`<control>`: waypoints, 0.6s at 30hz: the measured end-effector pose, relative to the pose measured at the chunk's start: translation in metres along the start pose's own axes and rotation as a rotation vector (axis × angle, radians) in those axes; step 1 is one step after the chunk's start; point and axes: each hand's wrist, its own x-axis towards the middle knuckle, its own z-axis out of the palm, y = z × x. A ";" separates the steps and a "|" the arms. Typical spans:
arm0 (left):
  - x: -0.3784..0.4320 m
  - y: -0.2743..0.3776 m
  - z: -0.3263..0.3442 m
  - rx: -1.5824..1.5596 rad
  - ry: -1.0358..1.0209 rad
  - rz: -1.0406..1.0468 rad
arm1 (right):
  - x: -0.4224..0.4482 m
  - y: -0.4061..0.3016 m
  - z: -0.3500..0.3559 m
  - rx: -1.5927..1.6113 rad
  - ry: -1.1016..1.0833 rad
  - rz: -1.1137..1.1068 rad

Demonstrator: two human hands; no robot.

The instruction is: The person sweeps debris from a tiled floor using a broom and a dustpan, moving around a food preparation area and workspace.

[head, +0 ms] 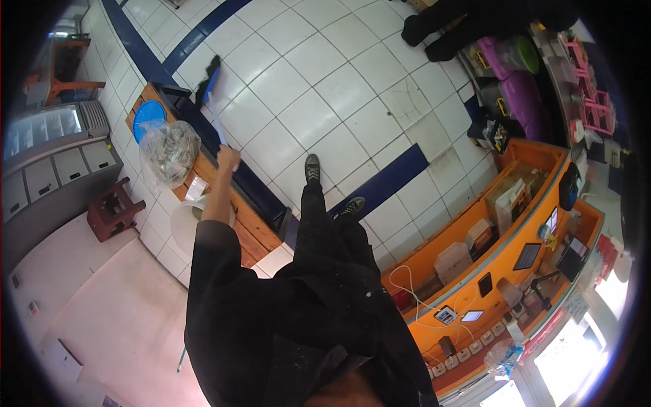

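My left hand [228, 157] is closed around the pale handle of a broom [216, 114], whose blue head with dark bristles [208, 81] rests on the white tiled floor. Beside that hand runs a wooden bench [249, 216]. On the bench lie a clear plastic bag [172, 151] with things inside, a blue round lid [149, 118] and a small white packet [197, 188]. A whitish bucket [184, 224] is partly hidden behind my left forearm. My right hand is out of view.
An orange counter [427, 336] with phones and cables curves along the right. A brown plastic stool [114, 208] stands at the left. Another person's dark-clad legs [447, 30] are at the upper right, near purple containers [519, 96].
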 end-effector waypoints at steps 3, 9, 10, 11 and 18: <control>-0.097 -0.011 0.061 -0.080 -0.064 0.073 | 0.021 0.023 0.011 -0.092 0.049 -0.106; -0.283 -0.113 0.133 -0.177 -0.174 0.321 | 0.091 -0.052 0.010 0.458 -0.119 -0.271; -0.309 -0.111 0.142 -0.224 -0.267 0.360 | 0.123 -0.031 0.018 0.564 -0.161 -0.306; -0.329 -0.115 0.141 -0.256 -0.360 0.393 | 0.137 -0.031 0.014 0.584 -0.135 -0.336; -0.419 -0.035 -0.018 -0.787 -0.863 -0.178 | 0.160 -0.049 -0.030 0.710 0.002 -0.258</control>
